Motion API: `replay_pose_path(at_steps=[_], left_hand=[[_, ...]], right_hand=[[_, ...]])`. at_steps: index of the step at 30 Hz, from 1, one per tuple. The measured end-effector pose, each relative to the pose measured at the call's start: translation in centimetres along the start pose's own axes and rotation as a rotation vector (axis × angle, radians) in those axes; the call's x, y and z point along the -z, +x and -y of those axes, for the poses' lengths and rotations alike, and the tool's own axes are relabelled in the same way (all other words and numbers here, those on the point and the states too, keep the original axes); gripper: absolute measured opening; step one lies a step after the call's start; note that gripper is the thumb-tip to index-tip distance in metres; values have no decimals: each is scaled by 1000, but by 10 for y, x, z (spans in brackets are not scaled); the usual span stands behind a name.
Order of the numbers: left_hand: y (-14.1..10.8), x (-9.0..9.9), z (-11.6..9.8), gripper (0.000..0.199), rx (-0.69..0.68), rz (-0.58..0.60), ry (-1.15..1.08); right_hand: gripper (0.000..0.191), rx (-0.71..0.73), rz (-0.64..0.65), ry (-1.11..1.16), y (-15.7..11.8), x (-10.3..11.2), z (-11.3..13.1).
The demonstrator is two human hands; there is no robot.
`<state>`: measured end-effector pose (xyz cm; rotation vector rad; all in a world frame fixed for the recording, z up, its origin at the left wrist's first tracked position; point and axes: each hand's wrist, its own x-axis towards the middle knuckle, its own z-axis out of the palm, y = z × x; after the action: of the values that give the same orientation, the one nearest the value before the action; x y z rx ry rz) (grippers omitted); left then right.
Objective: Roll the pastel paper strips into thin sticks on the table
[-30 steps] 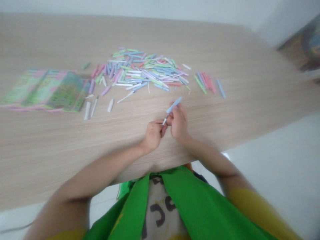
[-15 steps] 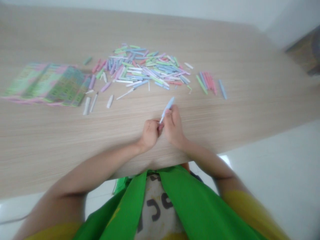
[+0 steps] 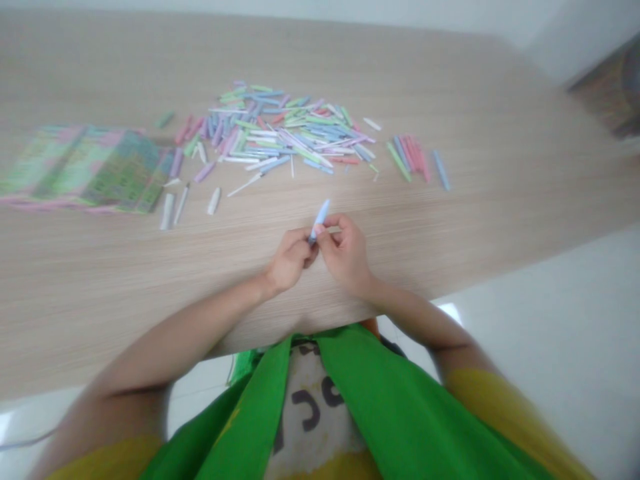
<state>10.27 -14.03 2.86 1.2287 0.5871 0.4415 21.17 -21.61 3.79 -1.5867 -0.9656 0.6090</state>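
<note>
A light blue pen (image 3: pixel 322 212) is held between my two hands above the table's near part, tilted with its tip up and to the right. My left hand (image 3: pixel 291 257) is closed round its lower end, and that end is hidden among the fingers. With thumb and fingertips, my right hand (image 3: pixel 346 253) pinches the pen from the right side. Beyond the hands lies a pile of pastel pen parts (image 3: pixel 300 127) in blue, green, white, pink and purple.
Several patterned green and pink packets (image 3: pixel 85 167) lie at the left. Loose white parts (image 3: pixel 214 201) are scattered near them. To the right sits a short row of pink, blue and green pieces (image 3: pixel 413 157), with a single blue piece (image 3: pixel 441 170) beside it. The wooden table (image 3: pixel 500 200) ends close to my body.
Both hands have shifted slightly left with the pen. The white shaft seen between the blue part and my left hand no longer shows; the blue part now sits against the left fingers.
</note>
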Motion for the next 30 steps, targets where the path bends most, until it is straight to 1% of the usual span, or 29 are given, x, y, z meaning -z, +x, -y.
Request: replay_pose_path(at_steps=[2,4,7,10,12,16,19,22,24,26,30], left_hand=[[-1,0,-3,7,11,38,-18],[1,2,-6,11,61,98,-72],[6,6,-12,17,170,266,-186],[10,10,-19,15,244,449,-294],[11,13,-22,11,278,508,-358],[11,17,-25,12,345,493,-422],[11,18,-25,13,403,486,-448],[12,18,-27,13,481,505,-455],[12,18,-29,12,533,499,-426],[11,19,-33,8,578,458,-365],[9,22,-41,12,627,274,-218]], right_hand=[[25,-24,4,47,-1,1,3],[29,-55,5,100,-2,2,6],[35,-91,6,163,-2,5,12],[37,-113,21,194,-2,9,16],[37,-128,42,204,-3,11,18],[30,-154,48,191,-2,13,21],[25,-144,40,145,1,15,22],[23,-123,63,111,4,18,23],[21,-141,99,114,6,20,24],[20,-172,125,143,7,20,23],[22,-197,133,269,7,17,19]])
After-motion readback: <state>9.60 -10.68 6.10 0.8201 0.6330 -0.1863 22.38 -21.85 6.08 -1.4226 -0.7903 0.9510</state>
